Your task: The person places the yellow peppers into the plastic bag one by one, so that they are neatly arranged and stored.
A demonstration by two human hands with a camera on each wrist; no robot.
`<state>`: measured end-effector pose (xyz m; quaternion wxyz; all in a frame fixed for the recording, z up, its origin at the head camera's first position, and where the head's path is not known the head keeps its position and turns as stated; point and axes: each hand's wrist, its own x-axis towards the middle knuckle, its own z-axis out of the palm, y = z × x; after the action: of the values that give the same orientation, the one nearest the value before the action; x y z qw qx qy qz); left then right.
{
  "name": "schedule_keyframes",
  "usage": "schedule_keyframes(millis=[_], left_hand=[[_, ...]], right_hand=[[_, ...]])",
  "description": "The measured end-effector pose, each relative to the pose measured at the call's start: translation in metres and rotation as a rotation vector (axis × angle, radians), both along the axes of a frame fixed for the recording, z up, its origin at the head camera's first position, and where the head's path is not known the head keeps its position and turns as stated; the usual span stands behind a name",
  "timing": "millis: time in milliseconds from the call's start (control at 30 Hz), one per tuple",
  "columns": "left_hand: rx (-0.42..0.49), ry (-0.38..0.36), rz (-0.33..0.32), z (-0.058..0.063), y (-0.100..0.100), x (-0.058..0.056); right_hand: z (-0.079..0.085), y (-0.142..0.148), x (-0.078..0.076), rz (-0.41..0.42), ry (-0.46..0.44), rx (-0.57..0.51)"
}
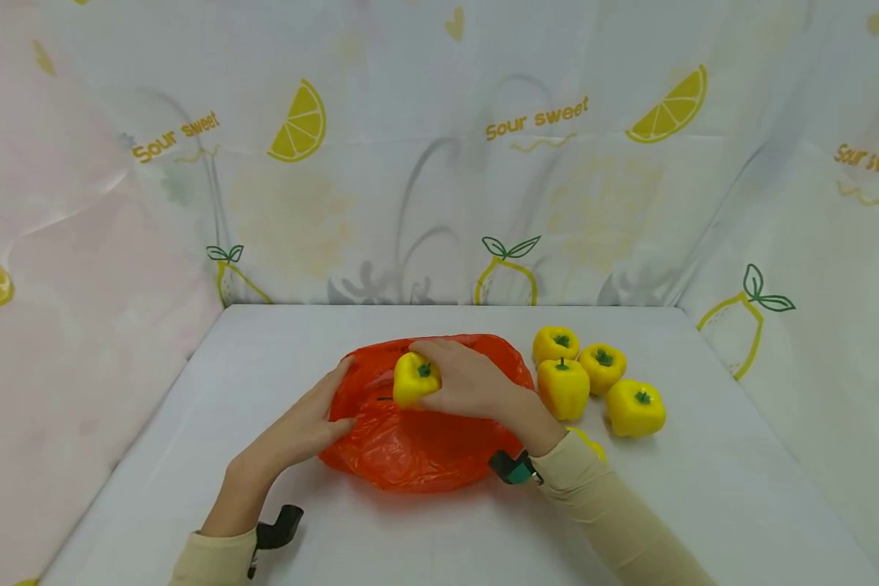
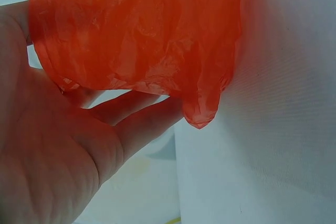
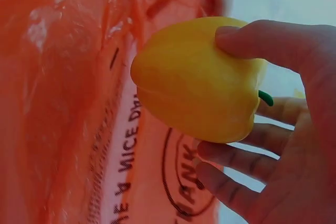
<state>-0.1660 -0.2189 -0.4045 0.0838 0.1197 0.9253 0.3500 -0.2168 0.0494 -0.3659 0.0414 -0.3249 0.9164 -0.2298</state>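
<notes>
Left grip (image 1: 303, 425) was spread wide, thumb apart from fairly straight fingers, touching the left side of a thin, translucent red-orange plastic bag (image 1: 410, 456); a pinch on the plastic could not be confirmed. The bag rested on the white counter (image 1: 740, 505), mouth gaping upward. Over that mouth, near its middle, was one glossy, blocky yellow bell pepper with a green stem (image 1: 414, 384). Right grip (image 1: 476, 382) held this pepper from its right side, thumb and fingers parted by its width, and was the nearer of the two. Governing relation: the pepper's long axis ran from stem at the palm side to blunt end at the bag. Its height against the rim could not be determined. Right of the bag stood four loose yellow bell peppers (image 1: 636, 410); a fifth (image 1: 592, 443) was partly hidden behind the beige right sleeve (image 1: 618, 521).
</notes>
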Motion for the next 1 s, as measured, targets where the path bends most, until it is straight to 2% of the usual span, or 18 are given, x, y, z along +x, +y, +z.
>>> schedule_keyframes(millis=[267, 433, 700, 1000], left_hand=[[0.009, 0.0, -0.009, 0.0, -0.002, 0.0], [0.021, -0.007, -0.019, -0.001, -0.002, 0.0], [0.014, -0.007, -0.01, 0.001, -0.002, 0.0], [0.014, -0.011, -0.006, 0.002, -0.001, 0.002]], right_hand=[[-0.011, -0.032, -0.012, -0.009, -0.061, 0.049], [-0.021, -0.044, -0.018, -0.021, -0.068, 0.083], [-0.034, -0.049, -0.022, 0.0, -0.037, 0.067], [-0.031, -0.047, -0.017, -0.028, -0.07, 0.067]])
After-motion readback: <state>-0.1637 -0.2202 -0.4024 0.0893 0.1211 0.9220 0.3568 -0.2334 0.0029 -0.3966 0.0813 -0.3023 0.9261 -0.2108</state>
